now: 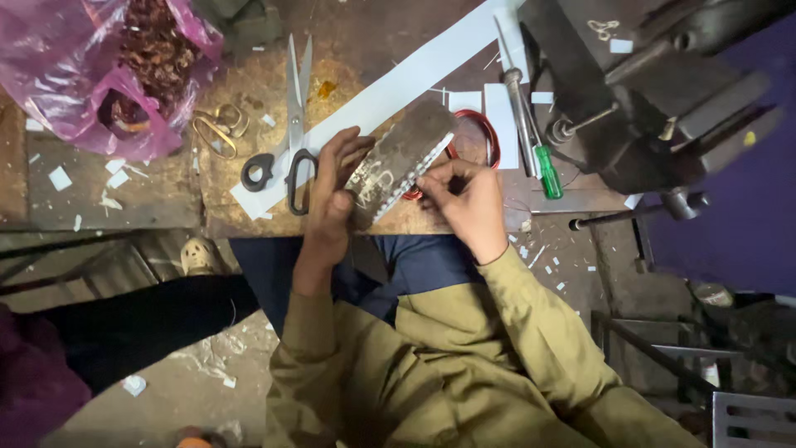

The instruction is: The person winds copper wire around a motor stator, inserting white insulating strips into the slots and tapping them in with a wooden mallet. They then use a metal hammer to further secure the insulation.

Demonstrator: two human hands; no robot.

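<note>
A flat dark block (398,162) with a pale toothed edge is held above the table (166,187): the left hand (332,195) grips its lower end, and the right hand (464,195) pinches its edge. Black-handled scissors (290,124) lie just beside the left hand.

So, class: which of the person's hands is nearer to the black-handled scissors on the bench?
Left. The left hand lies right beside the black-handled scissors, almost touching their handles. The right hand is farther off, across the grey block that both hands hold.
</note>
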